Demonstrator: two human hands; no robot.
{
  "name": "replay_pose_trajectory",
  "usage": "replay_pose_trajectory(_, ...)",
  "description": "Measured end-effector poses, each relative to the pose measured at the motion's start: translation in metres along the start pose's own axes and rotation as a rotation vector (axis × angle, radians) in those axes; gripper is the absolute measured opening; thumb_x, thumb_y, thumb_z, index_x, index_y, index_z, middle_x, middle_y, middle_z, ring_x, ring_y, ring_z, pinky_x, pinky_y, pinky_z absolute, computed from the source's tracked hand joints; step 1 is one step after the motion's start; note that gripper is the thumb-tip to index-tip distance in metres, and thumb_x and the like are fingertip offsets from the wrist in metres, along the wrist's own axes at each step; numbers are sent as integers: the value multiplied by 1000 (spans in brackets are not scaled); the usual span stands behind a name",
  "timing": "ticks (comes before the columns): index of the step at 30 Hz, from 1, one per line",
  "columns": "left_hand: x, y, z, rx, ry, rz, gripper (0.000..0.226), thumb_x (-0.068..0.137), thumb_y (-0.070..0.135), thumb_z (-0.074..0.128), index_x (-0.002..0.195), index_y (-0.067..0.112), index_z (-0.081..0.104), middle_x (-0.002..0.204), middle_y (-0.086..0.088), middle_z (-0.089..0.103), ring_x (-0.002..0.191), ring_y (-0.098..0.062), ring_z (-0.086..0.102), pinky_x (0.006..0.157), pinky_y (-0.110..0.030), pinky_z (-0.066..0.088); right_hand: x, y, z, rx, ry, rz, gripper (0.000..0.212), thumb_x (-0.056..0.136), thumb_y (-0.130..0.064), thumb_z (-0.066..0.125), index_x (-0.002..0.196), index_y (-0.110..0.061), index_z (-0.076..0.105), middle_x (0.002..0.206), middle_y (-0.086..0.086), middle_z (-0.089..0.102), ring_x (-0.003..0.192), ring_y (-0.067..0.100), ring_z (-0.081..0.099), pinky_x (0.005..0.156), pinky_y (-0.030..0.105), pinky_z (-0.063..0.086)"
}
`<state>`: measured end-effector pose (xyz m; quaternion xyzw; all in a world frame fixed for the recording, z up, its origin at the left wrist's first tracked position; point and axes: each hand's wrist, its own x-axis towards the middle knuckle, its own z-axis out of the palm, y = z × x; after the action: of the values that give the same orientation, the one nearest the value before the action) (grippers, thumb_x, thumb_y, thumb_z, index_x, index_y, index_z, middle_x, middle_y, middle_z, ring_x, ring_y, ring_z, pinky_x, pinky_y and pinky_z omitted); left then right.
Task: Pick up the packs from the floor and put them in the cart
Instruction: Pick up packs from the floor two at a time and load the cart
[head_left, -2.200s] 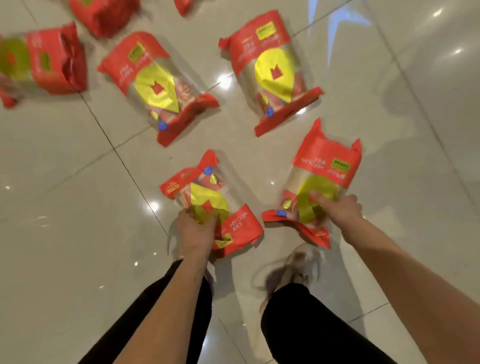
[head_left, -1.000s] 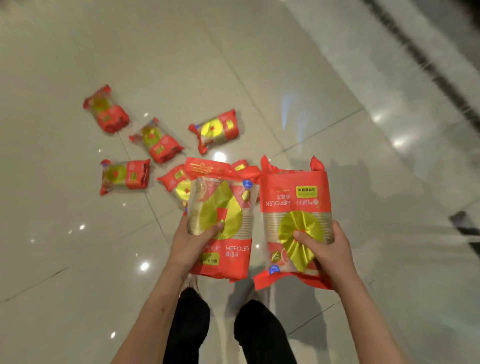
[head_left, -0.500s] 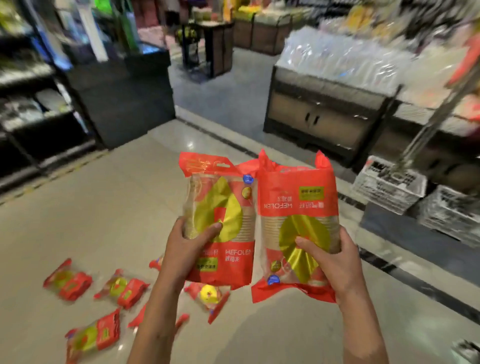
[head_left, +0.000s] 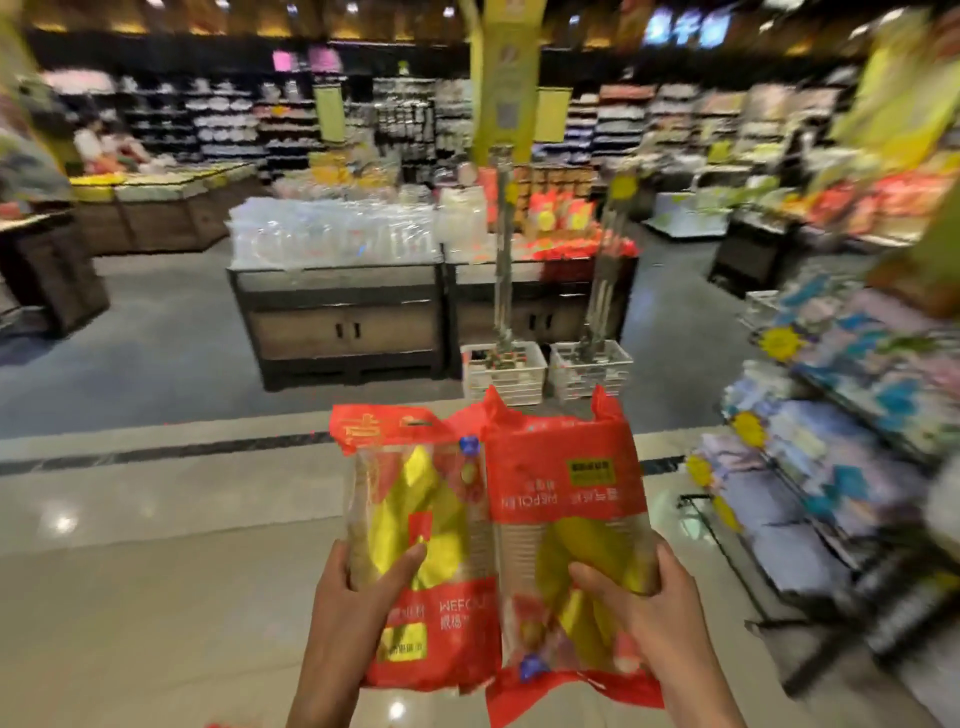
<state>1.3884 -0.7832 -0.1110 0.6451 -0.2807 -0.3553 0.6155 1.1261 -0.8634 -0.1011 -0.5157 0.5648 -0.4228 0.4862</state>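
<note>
Left hand (head_left: 358, 587) gripped the left pack (head_left: 421, 551) upright, thumb curled across its clear front, fingers hidden behind. Right hand (head_left: 644, 608) gripped the right pack (head_left: 566, 525) likewise, thumb on the front, fingers wrapped round the right edge. The two packs were held chest-high, side by side, edges touching, above the glossy floor (head_left: 130, 597). A display table (head_left: 343, 322) stood far ahead; shelves (head_left: 841, 467) ran along the right. View blurred.

I can't read the far shelves (head_left: 223, 124); they're blurred. My left hand (head_left: 358, 597) covers the left pack's (head_left: 415, 545) lower edge, and its print is smeared.
</note>
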Motion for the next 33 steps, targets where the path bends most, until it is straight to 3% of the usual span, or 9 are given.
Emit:
replay_pose_trajectory(3,-23,-6,25,60,-117,-13,78,34,64,91,97,25,69,90,-6,77,78,-22,74,63,-31,62,-41,3,-39,8,111,9,59,60,-9,96,111,-21,68,78,-19,76,68,-16,65,60,7,48)
replay_pose_trajectory(6,-49,-12,53,88,-208,-28,104,15,84,82,99,24,68,91,-4,77,81,-21,75,70,-40,61,-82,8,-80,2,241,-3,58,61,-3,94,103,-29,63,73,-25,66,58,-28,55,53,-2,40)
replay_pose_trajectory(9,-88,-11,81,135,-328,-1,108,14,87,78,101,25,66,91,-1,75,82,-21,74,71,-40,60,-125,29,-122,20,360,-10,64,56,-10,97,111,-22,68,71,-27,73,65,-20,63,56,1,45)
replay_pose_trajectory(12,-138,-9,110,194,-465,-4,90,26,64,90,99,16,67,72,-9,75,63,-21,73,52,-33,58,-182,54,-167,72,488,8,72,48,-25,101,112,-24,69,82,-22,76,72,-15,66,61,5,48)
replay_pose_trajectory(15,-199,-23,144,237,-600,61,86,27,68,84,94,17,67,79,-12,73,77,-30,70,67,-40,53,-256,74,-213,131,606,13,90,25,-55,100,106,-29,69,89,-13,79,76,-9,70,71,15,53)
replay_pose_trajectory(19,-292,-53,177,276,-757,3,70,61,46,94,115,13,65,114,-16,69,107,-31,63,87,-39,46,-359,103,-270,147,783,89,57,55,-15,99,98,-32,65,71,-21,75,64,-16,65,56,5,48)
replay_pose_trajectory(23,-403,-96,207,351,-999,-37,122,38,70,88,138,9,55,137,-14,62,122,-31,60,106,-46,47,-488,144,-328,131,968,168,72,41,-34,101,104,-33,66,84,-24,76,75,-6,71,71,21,54)
replay_pose_trajectory(27,-499,-98,229,382,-1185,0,100,38,70,91,117,16,64,114,-6,72,103,-24,67,87,-40,53,-580,166,-366,163,1164,230,79,31,-48,97,103,-30,69,86,-14,78,77,5,74,80,37,60)
replay_pose_trajectory(33,-575,-123,278,413,-1278,-73,107,43,74,91,132,24,56,128,-2,68,113,-25,68,98,-50,55,-637,200,-412,226,1342,253,78,36,-46,100,105,-26,71,86,-9,79,75,4,74,70,29,56)
